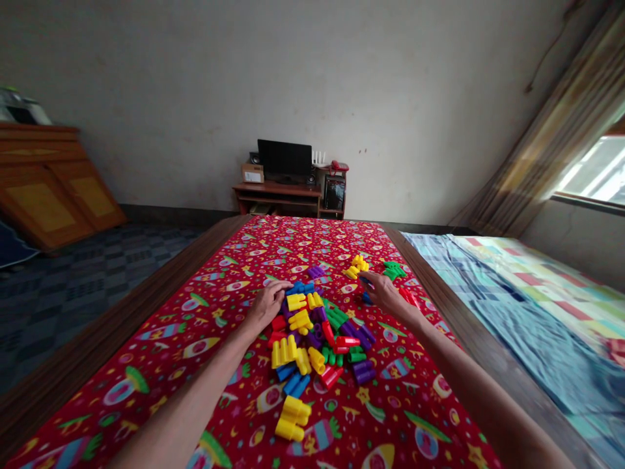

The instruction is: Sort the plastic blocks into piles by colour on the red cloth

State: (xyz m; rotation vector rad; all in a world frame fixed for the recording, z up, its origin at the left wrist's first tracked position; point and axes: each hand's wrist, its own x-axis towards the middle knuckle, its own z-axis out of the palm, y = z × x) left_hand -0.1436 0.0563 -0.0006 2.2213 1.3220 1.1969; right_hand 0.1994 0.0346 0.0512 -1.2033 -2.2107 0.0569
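Note:
A pile of plastic toy building blocks made of joined tubes lies in the middle of the table, with yellow (284, 352), purple (364, 372), green (336, 316), red (331, 376) and blue (297, 385) ones mixed. My left hand (271, 303) rests at the pile's far left edge, its fingers stretched against a blue block (303, 288). To the right of the pile, my right hand (383, 291) is low over the cloth, fingers closed on a blue block (364, 280). Another blue block (366, 298) lies just beneath it, partly hidden.
Small groups of yellow (359, 264), green (393, 270), purple (315, 271) and red blocks (408, 297) lie apart from the pile. A red patterned cloth (195, 365) covers the table. A bed (532, 312) adjoins on the right. Beyond stands a desk (278, 189) with a monitor (284, 159).

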